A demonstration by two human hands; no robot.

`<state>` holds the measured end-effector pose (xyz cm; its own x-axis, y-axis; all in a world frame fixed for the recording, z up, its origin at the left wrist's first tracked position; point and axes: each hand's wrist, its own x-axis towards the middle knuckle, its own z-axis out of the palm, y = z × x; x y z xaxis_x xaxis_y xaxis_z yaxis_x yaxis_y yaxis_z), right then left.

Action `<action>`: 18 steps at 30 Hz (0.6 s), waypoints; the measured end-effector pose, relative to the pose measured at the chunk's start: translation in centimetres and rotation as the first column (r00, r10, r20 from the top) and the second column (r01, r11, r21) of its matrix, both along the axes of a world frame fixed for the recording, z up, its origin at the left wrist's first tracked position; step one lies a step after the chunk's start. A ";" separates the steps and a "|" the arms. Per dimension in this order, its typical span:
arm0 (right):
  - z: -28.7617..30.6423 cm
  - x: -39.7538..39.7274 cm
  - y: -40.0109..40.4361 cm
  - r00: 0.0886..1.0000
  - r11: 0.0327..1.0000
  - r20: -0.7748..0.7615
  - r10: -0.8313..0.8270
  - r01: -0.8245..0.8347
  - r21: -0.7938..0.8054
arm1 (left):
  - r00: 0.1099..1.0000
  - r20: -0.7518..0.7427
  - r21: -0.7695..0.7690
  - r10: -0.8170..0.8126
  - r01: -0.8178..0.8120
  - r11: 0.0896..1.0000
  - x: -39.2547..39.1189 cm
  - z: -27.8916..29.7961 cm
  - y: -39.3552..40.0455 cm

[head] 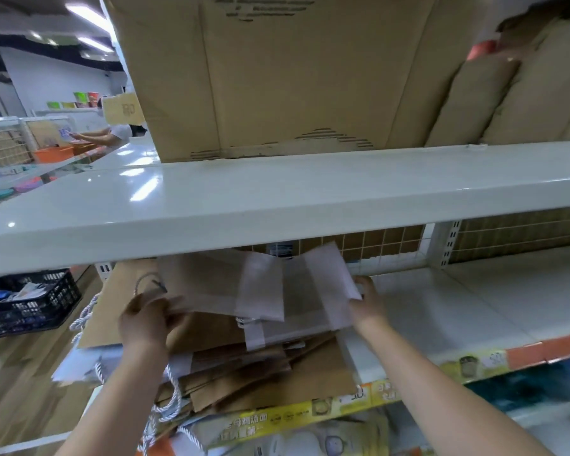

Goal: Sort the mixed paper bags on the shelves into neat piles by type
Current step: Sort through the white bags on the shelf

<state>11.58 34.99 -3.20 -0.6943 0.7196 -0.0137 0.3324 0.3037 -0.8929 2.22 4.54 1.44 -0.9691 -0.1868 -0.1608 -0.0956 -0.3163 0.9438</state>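
A messy heap of brown paper bags (260,373) with white rope handles lies on the left of the lower shelf (441,311). On top of it, lifted a little, are brown bags with frosted window panels (277,287). My left hand (145,320) grips the left edge of these window bags. At their right edge, my right hand (369,306) holds the frosted flap. A large flat brown bag (112,311) lies under them at the left.
A white upper shelf (277,199) juts out just above the hands, carrying a big cardboard box (277,70) and brown bags (507,93). Wire mesh backs the lower shelf. A black crate (27,301) stands on the floor at left. Another person works far left.
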 end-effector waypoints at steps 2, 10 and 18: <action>-0.3 0.9 1.9 0.998 0.997 0.006 -0.067 0.067 -0.031 | 0.999 0.051 0.013 0.006 -0.006 1.000 0.7 -0.2 1.9; -1.1 7.4 9.5 0.983 0.982 -0.062 -0.172 0.166 -0.091 | 0.993 0.107 0.009 -0.041 0.040 0.999 3.3 -2.7 10.2; -1.2 15.3 20.6 0.980 0.976 -0.056 -0.192 0.185 -0.114 | 0.985 0.155 0.064 -0.072 0.063 0.996 9.7 -3.5 21.4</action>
<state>26.84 55.59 -4.44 -0.5485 0.8343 -0.0563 0.3134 0.1426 -0.9389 11.94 25.97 -2.10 -0.9409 -0.1080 -0.3211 -0.2644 -0.3583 0.8954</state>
